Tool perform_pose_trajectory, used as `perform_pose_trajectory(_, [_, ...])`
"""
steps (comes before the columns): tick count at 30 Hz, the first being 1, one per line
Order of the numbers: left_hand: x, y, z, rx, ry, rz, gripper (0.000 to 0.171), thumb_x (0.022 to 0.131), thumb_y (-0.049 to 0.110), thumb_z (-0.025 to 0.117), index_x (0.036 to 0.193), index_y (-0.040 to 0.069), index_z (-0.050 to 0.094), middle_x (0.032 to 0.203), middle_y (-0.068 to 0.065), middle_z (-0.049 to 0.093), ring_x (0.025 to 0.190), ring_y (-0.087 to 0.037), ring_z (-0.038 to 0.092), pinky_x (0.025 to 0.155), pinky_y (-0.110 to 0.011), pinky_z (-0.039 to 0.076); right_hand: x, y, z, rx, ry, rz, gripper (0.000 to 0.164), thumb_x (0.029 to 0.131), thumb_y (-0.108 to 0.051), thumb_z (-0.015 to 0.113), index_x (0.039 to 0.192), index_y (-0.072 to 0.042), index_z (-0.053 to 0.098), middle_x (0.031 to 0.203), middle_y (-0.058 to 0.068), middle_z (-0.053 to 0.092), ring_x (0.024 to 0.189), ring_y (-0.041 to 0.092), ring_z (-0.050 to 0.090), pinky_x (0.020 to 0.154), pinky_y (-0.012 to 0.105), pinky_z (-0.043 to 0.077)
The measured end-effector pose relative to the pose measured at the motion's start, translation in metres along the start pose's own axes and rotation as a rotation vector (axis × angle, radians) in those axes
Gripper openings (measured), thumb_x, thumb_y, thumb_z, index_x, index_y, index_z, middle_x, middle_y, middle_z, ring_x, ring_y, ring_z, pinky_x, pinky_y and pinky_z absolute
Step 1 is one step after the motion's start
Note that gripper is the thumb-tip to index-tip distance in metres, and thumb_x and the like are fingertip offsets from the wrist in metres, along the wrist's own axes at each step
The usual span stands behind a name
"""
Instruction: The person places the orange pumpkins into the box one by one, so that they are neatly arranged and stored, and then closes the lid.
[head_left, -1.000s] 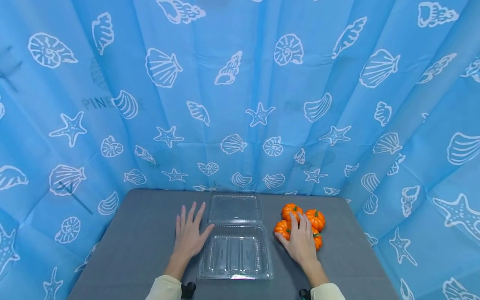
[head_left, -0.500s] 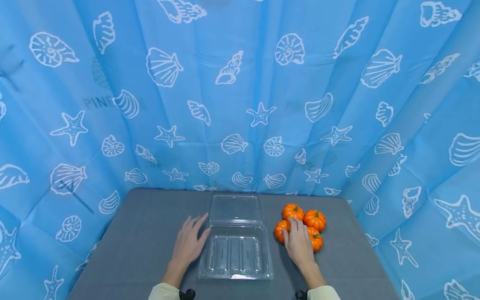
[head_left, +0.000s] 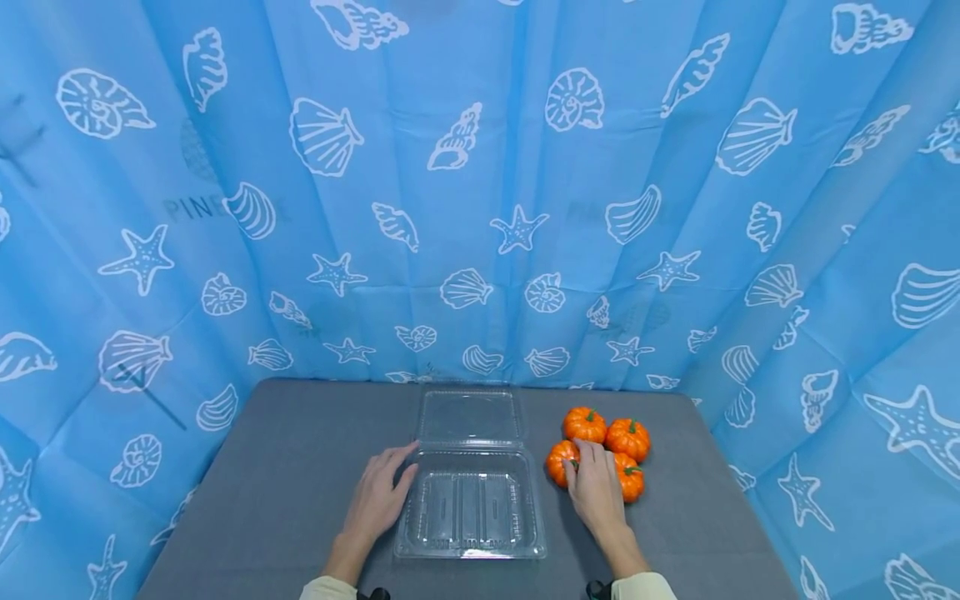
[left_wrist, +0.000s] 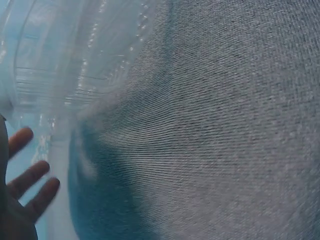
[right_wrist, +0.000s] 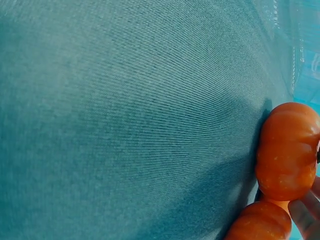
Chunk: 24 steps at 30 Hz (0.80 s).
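My left hand hovers at the left side of an open clear plastic clamshell container, its fingers extended and spread in the left wrist view. The container's lid lies folded back behind the base. To the right, several small orange pumpkins with green stems are clustered together. My right hand reaches down among them, thumb beside the near-left pumpkin and fingers partly hidden between it and the near-right pumpkin. In the right wrist view, fingertips are right at the side of a pumpkin.
Two more pumpkins, a far-left one and a far-right one, sit beyond my right fingers. Grey cloth covers the table. A blue curtain with white shell prints hangs behind and along the sides.
Since a second ago, my right hand has come down among the pumpkins and drawn its fingers in. The left hand has lowered and pulled back slightly; pumpkins and container stay put.
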<state>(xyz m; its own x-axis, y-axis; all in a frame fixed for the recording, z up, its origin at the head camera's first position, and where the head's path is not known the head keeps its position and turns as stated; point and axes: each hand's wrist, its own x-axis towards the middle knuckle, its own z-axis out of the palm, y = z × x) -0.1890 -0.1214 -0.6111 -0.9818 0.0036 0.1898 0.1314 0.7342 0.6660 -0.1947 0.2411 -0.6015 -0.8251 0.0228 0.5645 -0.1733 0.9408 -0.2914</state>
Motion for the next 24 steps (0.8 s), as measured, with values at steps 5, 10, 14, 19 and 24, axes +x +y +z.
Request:
perform_pose_trajectory(5, [-0.002,-0.009,0.011,-0.171,0.112,0.054,0.034,0.101,0.027,0.066,0.134,0.028,0.068,0.129,0.003,0.070,0.118,-0.021,0.067,0.095,-0.041,0.057,-0.002,-0.001,-0.001,0.015,-0.018,0.020,0.047,0.084,-0.014,0.083,0.122,0.007,0.064,0.110,0.024,0.065,0.092,0.040,0.056,0.084,0.050,0.051])
perform_pose_trajectory(10, [-0.003,-0.011,0.017,-0.304,0.155,0.010,0.024,0.098,0.025,0.069,0.122,0.022,0.074,0.122,0.002,0.075,0.112,-0.022,0.070,0.090,-0.032,0.059,-0.001,-0.002,-0.005,0.056,-0.118,0.086,0.052,0.087,-0.018,0.081,0.129,0.006,0.062,0.116,0.024,0.060,0.101,0.041,0.054,0.090,0.051,0.050])
perform_pose_trajectory(14, [-0.003,-0.011,0.019,-0.396,0.135,-0.061,0.024,0.098,0.029,0.070,0.120,0.022,0.075,0.121,0.001,0.076,0.108,-0.013,0.071,0.091,-0.028,0.058,0.001,-0.003,-0.007,0.088,-0.208,0.146,0.058,0.090,-0.022,0.078,0.135,0.008,0.057,0.124,0.026,0.057,0.113,0.043,0.053,0.099,0.055,0.049])
perform_pose_trajectory(19, [-0.002,-0.013,0.020,-0.594,0.100,-0.109,0.026,0.097,0.026,0.070,0.120,0.015,0.075,0.122,-0.008,0.076,0.099,0.004,0.068,0.085,-0.016,0.057,0.002,-0.006,-0.008,0.085,-0.282,0.205,0.070,0.090,-0.027,0.076,0.142,0.012,0.049,0.133,0.030,0.058,0.122,0.046,0.052,0.108,0.057,0.045])
perform_pose_trajectory(24, [-0.002,-0.017,0.021,-0.759,0.038,-0.138,0.031,0.097,0.012,0.068,0.127,0.004,0.070,0.129,-0.020,0.070,0.103,-0.006,0.072,0.081,-0.017,0.058,0.004,-0.011,-0.009,0.089,-0.348,0.257,0.070,0.089,-0.027,0.076,0.144,0.007,0.049,0.134,0.026,0.053,0.119,0.043,0.051,0.104,0.058,0.046])
